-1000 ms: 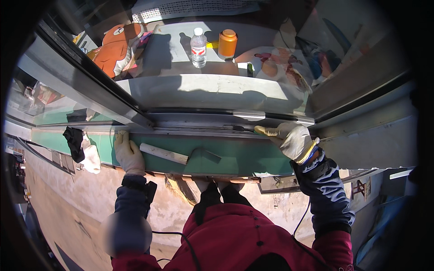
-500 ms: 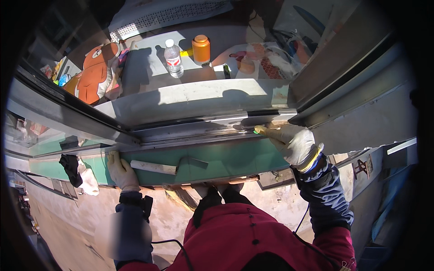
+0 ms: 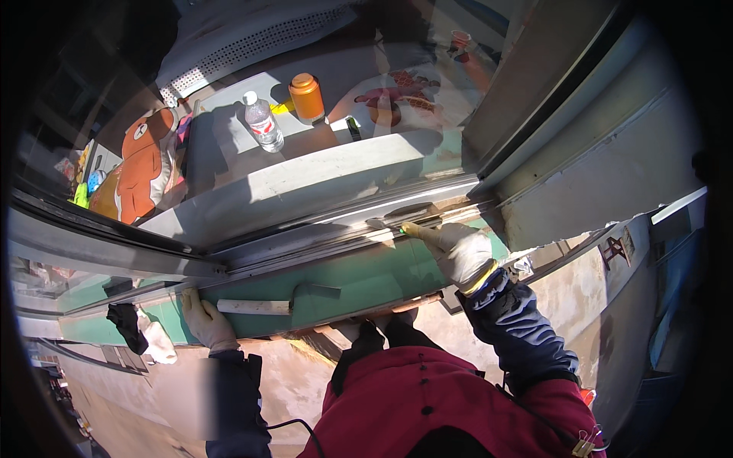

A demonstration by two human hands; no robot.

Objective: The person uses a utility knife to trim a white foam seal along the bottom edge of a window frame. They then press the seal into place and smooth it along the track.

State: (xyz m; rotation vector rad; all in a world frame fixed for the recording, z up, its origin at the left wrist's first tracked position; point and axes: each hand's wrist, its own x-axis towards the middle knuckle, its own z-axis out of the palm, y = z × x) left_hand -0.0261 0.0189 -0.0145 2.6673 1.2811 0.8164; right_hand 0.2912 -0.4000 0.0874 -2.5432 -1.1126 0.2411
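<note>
Okay, small green-and-grey tool (image 3: 379,224) at window track (image 3: 305,248)

Clamped in fingers of right hand (image 3: 462,256); probably best run low and flat along it. Got left hand (image 3: 208,322) on green sill (image 3: 366,275) beside white tube (image 3: 254,307), thumb apart from fingers.

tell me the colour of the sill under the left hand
The sill is green, seen best in the head view.
</note>
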